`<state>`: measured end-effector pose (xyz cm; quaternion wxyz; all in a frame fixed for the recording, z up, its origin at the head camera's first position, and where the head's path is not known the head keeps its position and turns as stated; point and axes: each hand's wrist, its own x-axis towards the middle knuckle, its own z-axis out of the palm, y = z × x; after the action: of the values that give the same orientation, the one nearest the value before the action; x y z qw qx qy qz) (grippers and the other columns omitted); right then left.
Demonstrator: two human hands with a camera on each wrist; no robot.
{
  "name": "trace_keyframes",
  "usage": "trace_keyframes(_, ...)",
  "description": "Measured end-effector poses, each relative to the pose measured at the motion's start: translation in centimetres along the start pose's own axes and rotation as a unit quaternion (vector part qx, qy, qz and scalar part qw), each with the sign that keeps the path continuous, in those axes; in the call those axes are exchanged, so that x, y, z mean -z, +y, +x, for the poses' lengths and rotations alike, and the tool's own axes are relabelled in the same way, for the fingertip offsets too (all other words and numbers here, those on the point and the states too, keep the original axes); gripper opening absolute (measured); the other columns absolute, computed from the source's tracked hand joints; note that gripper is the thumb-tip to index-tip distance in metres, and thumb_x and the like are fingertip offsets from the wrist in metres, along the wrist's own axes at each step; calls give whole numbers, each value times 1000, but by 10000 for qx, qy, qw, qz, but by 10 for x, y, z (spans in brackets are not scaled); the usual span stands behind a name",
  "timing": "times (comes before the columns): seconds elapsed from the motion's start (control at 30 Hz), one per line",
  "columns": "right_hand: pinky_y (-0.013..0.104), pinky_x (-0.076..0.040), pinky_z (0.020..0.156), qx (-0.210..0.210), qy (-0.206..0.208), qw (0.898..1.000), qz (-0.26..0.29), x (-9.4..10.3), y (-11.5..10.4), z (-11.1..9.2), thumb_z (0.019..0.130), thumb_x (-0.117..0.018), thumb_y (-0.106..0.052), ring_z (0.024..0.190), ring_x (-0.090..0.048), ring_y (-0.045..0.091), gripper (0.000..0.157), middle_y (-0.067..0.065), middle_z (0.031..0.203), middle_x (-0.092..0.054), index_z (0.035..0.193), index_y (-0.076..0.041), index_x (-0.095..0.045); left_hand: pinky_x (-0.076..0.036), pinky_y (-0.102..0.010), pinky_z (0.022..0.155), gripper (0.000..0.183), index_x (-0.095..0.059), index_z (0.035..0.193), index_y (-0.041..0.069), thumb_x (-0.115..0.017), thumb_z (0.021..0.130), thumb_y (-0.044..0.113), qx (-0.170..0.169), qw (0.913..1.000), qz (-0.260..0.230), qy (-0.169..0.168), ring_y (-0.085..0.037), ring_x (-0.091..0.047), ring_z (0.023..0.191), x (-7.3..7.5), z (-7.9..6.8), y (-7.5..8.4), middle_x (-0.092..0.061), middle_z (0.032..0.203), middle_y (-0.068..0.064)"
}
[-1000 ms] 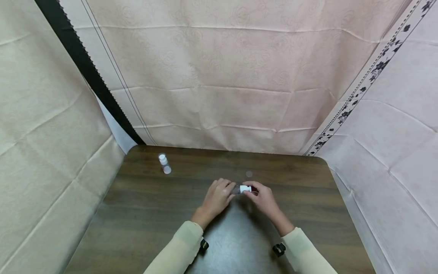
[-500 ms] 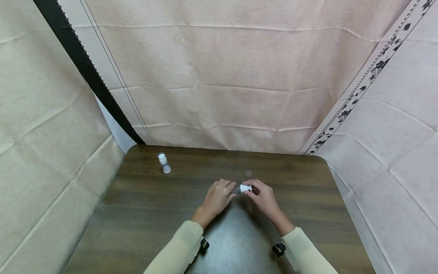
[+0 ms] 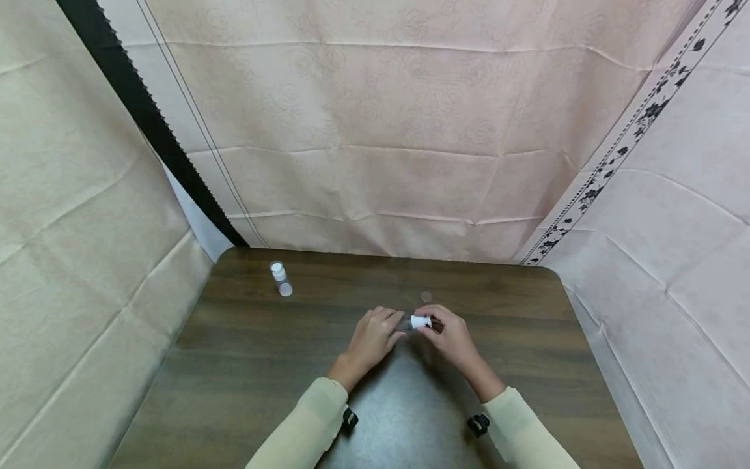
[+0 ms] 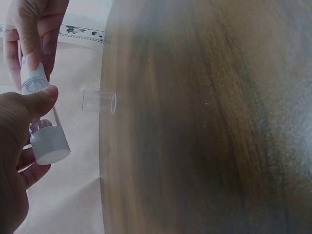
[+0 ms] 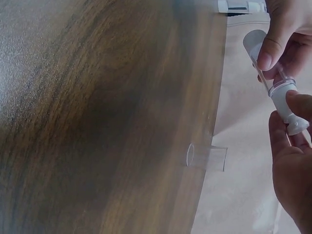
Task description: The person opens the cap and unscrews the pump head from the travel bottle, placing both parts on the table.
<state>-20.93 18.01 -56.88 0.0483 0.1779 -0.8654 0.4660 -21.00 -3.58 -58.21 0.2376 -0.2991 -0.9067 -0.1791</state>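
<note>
Between both hands lies a small clear pump bottle (image 4: 50, 145) with a white base and a white pump top (image 5: 282, 104), held sideways above the table. My left hand (image 3: 372, 335) grips the clear body, thumb on the near side and fingers curled behind. At the other end, my right hand (image 3: 454, 339) pinches the white pump top between thumb and fingers. A thin clear tube shows inside the body in the right wrist view. Just beyond the hands, a clear cylindrical cap (image 3: 426, 297) stands on the table, apart from them.
A second clear bottle with a white top (image 3: 281, 279) stands near the back left corner of the brown wooden table (image 3: 234, 365). Pale cloth (image 3: 375, 130) hangs behind the table's far edge and along both sides.
The fingers of my right hand have shifted slightly around the white pump top, which now tilts a little upward. My left hand keeps its place on the bottle body.
</note>
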Motion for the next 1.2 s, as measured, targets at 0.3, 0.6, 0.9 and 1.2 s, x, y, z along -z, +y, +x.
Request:
trace_keyframes(0.3,39,-60,91,-20,-24,9997,259,4,-2,0,92,-78,-11,115,-69,28,37,9,127,-69,127,-7,-69,-55,-32,76,38,-75,116,10,-85,86,32,6,9999,125,-11,-17,-68,92,-1,0,-3,-76,105,-1)
trace_keyframes(0.6,39,-59,91,-927,-149,9956,37,3,-3,1,103,-65,-25,109,-67,21,29,6,122,-71,129,-12,-69,-52,-30,70,36,-76,111,9,-87,84,30,-188,9990,388,99,-16,-67,89,-1,1,0,-75,103,-2)
trace_keyframes(0.9,26,-52,73,-914,-170,9957,-36,2,2,0,105,-63,-24,89,-62,15,21,4,107,-71,121,-16,-73,-50,-31,68,36,-76,109,9,-90,81,28,-214,9993,193,231,-17,-66,87,-2,3,2,-75,100,-2)
trace_keyframes(1.2,28,-58,84,-695,-154,9970,290,4,3,-2,99,-71,-14,101,-67,18,20,6,116,-72,118,-15,-73,-53,-32,72,38,-76,112,9,-89,82,28,62,10000,-73,-22,-18,-67,90,-1,3,5,-74,103,-2)
